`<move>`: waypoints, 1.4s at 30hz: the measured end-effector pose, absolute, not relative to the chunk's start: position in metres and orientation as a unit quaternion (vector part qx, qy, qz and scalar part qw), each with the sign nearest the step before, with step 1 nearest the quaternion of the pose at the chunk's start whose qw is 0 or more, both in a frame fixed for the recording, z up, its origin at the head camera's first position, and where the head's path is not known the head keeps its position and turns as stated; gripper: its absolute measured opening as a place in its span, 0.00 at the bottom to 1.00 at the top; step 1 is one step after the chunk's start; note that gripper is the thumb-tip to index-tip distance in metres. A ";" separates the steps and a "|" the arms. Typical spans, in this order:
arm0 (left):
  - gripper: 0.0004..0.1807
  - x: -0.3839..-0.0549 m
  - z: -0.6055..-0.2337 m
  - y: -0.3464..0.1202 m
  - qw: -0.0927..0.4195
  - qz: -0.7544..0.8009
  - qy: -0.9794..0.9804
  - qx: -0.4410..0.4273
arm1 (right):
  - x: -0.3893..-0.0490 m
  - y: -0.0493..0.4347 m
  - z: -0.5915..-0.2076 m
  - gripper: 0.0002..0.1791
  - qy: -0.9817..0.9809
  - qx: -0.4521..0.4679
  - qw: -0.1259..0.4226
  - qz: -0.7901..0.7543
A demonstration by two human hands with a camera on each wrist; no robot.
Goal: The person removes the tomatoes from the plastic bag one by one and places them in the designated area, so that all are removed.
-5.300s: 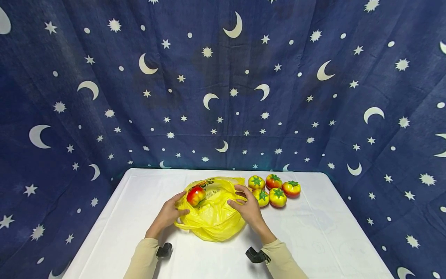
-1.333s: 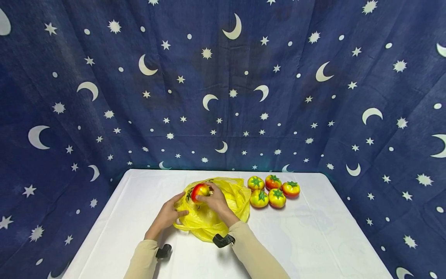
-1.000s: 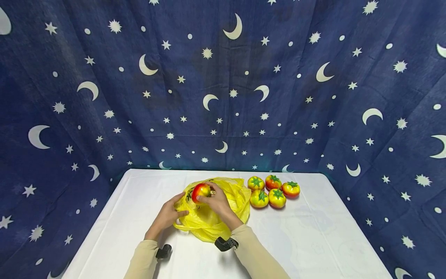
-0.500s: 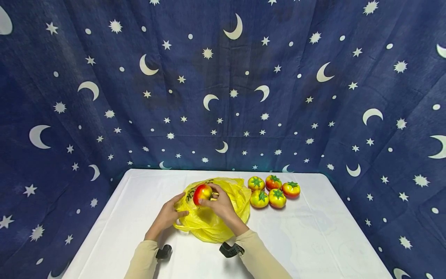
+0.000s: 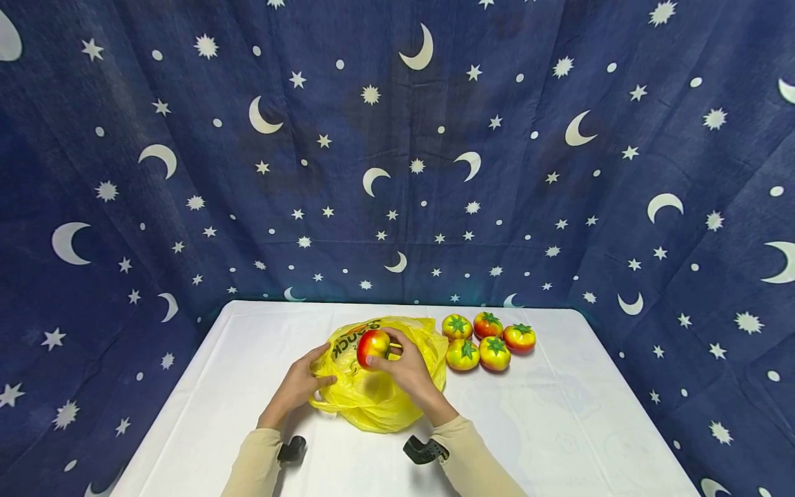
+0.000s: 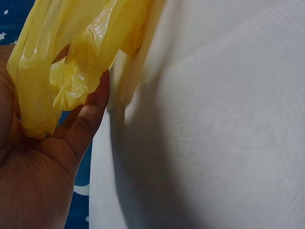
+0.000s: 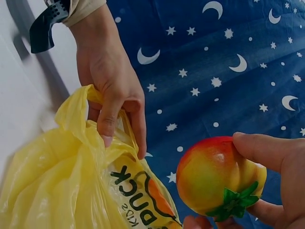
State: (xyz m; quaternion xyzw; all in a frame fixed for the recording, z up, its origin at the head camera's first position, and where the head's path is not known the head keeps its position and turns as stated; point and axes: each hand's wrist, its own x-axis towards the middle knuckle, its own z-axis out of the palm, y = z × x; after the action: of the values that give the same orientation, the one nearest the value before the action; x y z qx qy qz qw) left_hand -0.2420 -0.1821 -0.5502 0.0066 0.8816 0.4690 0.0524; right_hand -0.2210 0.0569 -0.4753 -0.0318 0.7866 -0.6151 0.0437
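Note:
A yellow plastic bag [image 5: 379, 408] with dark printing lies mid-table. My left hand [image 5: 298, 381] holds its left edge, the plastic lying between thumb and fingers in the left wrist view. Over the bag, my right hand [image 5: 408, 366] grips a red and yellow tomato [image 5: 371, 348], thumb on one side and fingers on the other. The right wrist view shows the tomato's [image 7: 209, 174] glossy skin and green leafy top, apart from the bag [image 7: 52, 176]. There the left hand's fingers hook into the bag's upper edge.
Several similar tomatoes [image 5: 494, 355] with green tops sit grouped on the white tablecloth [image 5: 559, 421], right of the bag. A dark blue curtain [image 5: 348, 228] with moons and stars hangs behind the table.
Earlier the tomato lay at the bag's mouth and my right hand was at the bag's right side. It then took the tomato and has moved it rightward. The left hand stays put.

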 end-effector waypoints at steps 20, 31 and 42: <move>0.45 -0.242 -0.547 -0.182 0.055 0.458 0.887 0.003 | -0.217 0.090 -0.474 0.37 0.794 -0.008 0.027 -0.608; 0.45 -0.243 -0.547 -0.183 0.058 0.460 0.886 0.004 | -0.214 0.111 -0.476 0.37 0.794 0.007 0.015 -0.608; 0.45 -0.243 -0.546 -0.182 0.060 0.456 0.888 -0.002 | -0.212 0.128 -0.475 0.37 0.795 0.032 0.010 -0.606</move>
State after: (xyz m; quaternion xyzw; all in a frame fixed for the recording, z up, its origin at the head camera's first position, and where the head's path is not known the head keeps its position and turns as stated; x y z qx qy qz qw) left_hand -0.2426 -0.1822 -0.5456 -0.0022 0.8881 0.4558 0.0599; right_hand -0.2121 0.1276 -0.4747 0.0318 0.7949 -0.6059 0.0100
